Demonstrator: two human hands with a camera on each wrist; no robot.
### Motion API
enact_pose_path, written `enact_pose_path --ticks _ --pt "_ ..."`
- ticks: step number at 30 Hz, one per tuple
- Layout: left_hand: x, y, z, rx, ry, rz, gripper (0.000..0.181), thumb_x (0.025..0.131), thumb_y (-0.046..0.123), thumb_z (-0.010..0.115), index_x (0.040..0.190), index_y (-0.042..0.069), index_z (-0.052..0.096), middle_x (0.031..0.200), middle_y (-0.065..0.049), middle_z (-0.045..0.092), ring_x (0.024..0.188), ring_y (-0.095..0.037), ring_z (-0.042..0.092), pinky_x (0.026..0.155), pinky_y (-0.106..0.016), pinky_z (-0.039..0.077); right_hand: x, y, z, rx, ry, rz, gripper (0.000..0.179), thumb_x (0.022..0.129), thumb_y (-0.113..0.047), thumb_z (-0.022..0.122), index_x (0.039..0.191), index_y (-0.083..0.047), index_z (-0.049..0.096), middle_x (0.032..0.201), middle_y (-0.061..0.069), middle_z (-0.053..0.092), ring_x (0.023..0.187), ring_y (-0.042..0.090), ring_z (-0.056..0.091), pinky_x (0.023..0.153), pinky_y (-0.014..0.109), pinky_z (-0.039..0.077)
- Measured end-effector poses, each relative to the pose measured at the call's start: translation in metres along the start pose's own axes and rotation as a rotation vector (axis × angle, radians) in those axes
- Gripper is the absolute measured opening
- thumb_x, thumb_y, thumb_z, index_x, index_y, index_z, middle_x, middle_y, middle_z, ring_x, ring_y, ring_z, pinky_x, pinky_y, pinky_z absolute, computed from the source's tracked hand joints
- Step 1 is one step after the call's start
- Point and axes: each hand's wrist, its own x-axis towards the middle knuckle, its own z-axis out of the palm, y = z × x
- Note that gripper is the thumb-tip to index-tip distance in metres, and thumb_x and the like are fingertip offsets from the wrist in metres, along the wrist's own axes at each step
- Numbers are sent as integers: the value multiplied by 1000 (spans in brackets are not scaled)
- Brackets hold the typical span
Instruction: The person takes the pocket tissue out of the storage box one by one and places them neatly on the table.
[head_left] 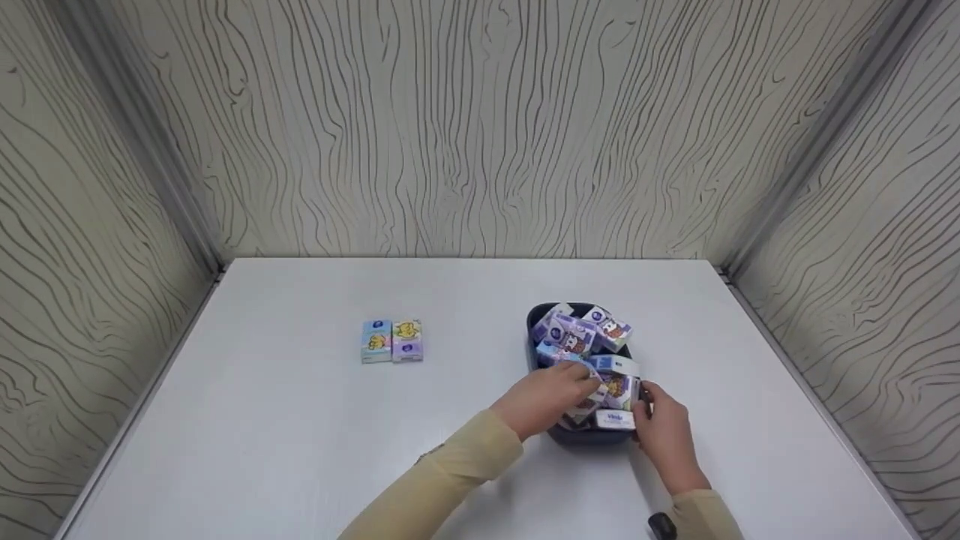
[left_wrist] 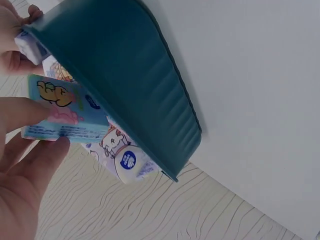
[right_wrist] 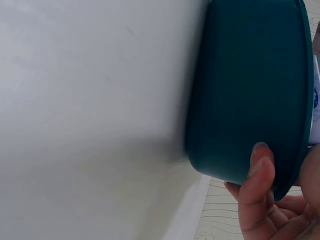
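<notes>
Small tissue packs fill a dark teal plastic basket (head_left: 592, 438) on the right half of the table. My left hand (head_left: 544, 397) reaches over its near left part. Between thumb and fingers it pinches a light blue tissue pack (left_wrist: 75, 122) with a yellow cartoon figure, tilted above the other packs. At the basket's near right side, my right hand (head_left: 667, 431) grips the rim, with a finger (right_wrist: 260, 170) against the outer wall. A white-sided tissue pack (head_left: 615, 419) lies beside its thumb. Purple-and-white tissue packs (head_left: 571, 335) are heaped towards the far end.
Left of the basket, a blue tissue pack (head_left: 376, 341) and a purple-and-yellow tissue pack (head_left: 407, 340) lie side by side on the white table (head_left: 300, 435). Wood-grain panels (head_left: 465, 135) enclose the table at the back and both sides.
</notes>
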Motion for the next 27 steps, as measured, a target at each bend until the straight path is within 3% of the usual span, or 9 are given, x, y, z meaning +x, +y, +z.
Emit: enact_pose_path --ticks 4,8,14,22,27 --pt "-10 -14 -8 -26 58 -30 38 90 10 65 127 18 59 120 1 59 111 -10 55 92 -18 46 0 1 -2 -10 5 4 44 95 -2 46 137 11 39 123 35 50 61 17 59 46 28 52" --pt "-23 -30 -14 -80 71 -109 47 89 2 65 133 16 56 127 -1 57 117 -13 53 95 -22 46 1 2 -3 -7 3 -1 44 95 -2 46 137 11 39 124 35 49 68 20 61 48 29 53" --pt "-44 -49 -8 -124 79 -187 44 90 3 64 133 15 57 127 -3 58 118 -14 53 97 -23 45 2 3 -3 -14 1 0 44 96 -3 46 137 10 38 125 34 49 77 23 61 51 28 53" --pt "-69 -61 17 -135 -24 -274 39 90 3 64 127 14 61 119 -3 61 110 -15 58 93 -24 48 1 2 -1 -12 -16 9 45 96 -3 46 138 10 37 127 33 48 80 25 61 52 29 54" --pt "-82 -65 32 -138 -85 -317 47 90 5 65 134 19 56 118 -7 58 107 -19 59 92 -30 50 1 0 0 -16 -10 0 45 96 -3 46 138 10 38 125 33 49 78 24 61 52 29 54"
